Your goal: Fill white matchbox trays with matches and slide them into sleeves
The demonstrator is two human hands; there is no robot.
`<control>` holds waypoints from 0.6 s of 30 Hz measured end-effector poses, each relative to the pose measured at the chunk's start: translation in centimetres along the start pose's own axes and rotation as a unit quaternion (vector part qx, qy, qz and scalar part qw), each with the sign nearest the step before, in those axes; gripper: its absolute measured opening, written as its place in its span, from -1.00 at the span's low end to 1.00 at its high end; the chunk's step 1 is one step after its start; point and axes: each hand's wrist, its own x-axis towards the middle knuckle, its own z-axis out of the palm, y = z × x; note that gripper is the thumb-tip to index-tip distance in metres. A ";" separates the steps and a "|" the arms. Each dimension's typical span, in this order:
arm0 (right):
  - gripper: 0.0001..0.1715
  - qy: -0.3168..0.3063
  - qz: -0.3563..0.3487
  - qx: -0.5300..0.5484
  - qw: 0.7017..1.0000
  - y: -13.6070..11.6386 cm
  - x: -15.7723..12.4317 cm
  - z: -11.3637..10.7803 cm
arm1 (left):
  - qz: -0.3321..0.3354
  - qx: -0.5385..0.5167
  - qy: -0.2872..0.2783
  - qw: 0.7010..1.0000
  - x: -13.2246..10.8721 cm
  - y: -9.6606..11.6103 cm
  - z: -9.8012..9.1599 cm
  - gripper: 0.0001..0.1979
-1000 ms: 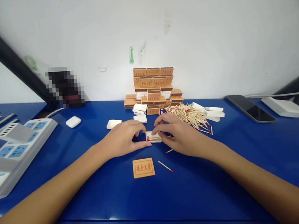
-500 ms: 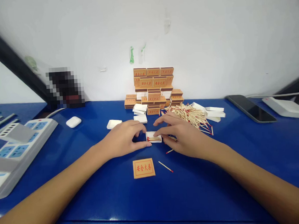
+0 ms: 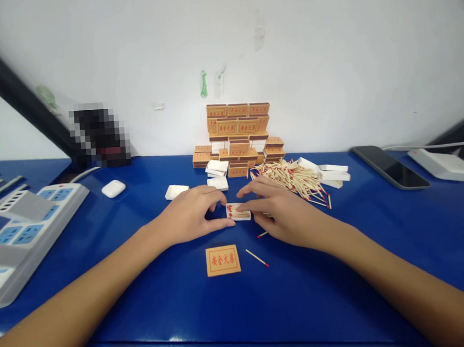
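Note:
A small white matchbox tray (image 3: pixel 244 218) lies on the table with several red-headed matches (image 3: pixel 237 211) inside. My left hand (image 3: pixel 197 213) curls around the tray's left end, thumb at the near corner and index finger at the far one. From the right, my right hand (image 3: pixel 277 205) reaches over the tray, its index fingertip on the matches and its fingers apart. Closer to me lies an orange matchbox sleeve (image 3: pixel 223 260) with red print. One loose match (image 3: pixel 257 258) rests beside it. A large heap of matches (image 3: pixel 295 179) spreads behind my right hand.
Orange matchboxes (image 3: pixel 237 126) stand stacked against the wall. White trays lie left (image 3: pixel 177 191) and right (image 3: pixel 334 176) of the heap. A phone (image 3: pixel 389 167) and white charger (image 3: pixel 443 164) are at right; a power strip (image 3: pixel 42 227) and earbud case (image 3: pixel 113 188) at left.
More matches now show in the tray, spread toward its far side, with red heads at the left end. My right index finger has shifted slightly over them. My left hand stays in place.

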 end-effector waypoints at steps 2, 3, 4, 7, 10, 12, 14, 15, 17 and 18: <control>-0.56 0.001 0.001 0.000 1.000 0.0 0.0 0.0 | 0.000 0.000 0.000 1.000 0.0 0.0 0.0 -0.62; -0.56 0.003 0.001 0.000 1.000 -0.1 0.0 0.0 | 0.000 0.000 0.001 1.000 0.0 -0.1 0.0 -0.62; -0.56 0.004 0.001 0.000 1.000 -0.1 0.0 0.0 | 0.001 0.000 0.001 1.000 0.0 -0.1 0.0 -0.62; -0.54 0.001 -0.003 0.004 1.000 -0.2 0.0 -0.1 | 0.003 0.001 0.003 1.000 0.0 -0.2 0.0 -0.62; -0.55 0.006 -0.005 0.013 1.000 -0.3 0.0 -0.2 | 0.002 0.000 0.002 1.000 0.1 -0.2 0.0 -0.62; -0.58 0.013 -0.004 0.018 1.000 -0.3 0.0 -0.3 | 0.002 0.000 0.000 1.000 0.1 -0.2 0.0 -0.62; -0.61 0.013 -0.001 0.017 1.000 -0.3 0.1 -0.4 | 0.002 0.001 0.000 1.000 0.1 -0.2 0.1 -0.61; -0.61 0.012 0.001 0.014 1.000 -0.3 0.1 -0.5 | 0.002 0.001 0.001 1.000 0.1 -0.2 0.1 -0.61; -0.61 0.008 0.002 0.008 1.000 -0.3 0.0 -0.5 | 0.003 0.001 0.002 1.000 0.1 -0.2 0.1 -0.62; -0.60 0.006 0.000 0.007 1.000 -0.3 0.0 -0.4 | 0.003 0.001 0.003 1.000 0.1 -0.2 0.1 -0.62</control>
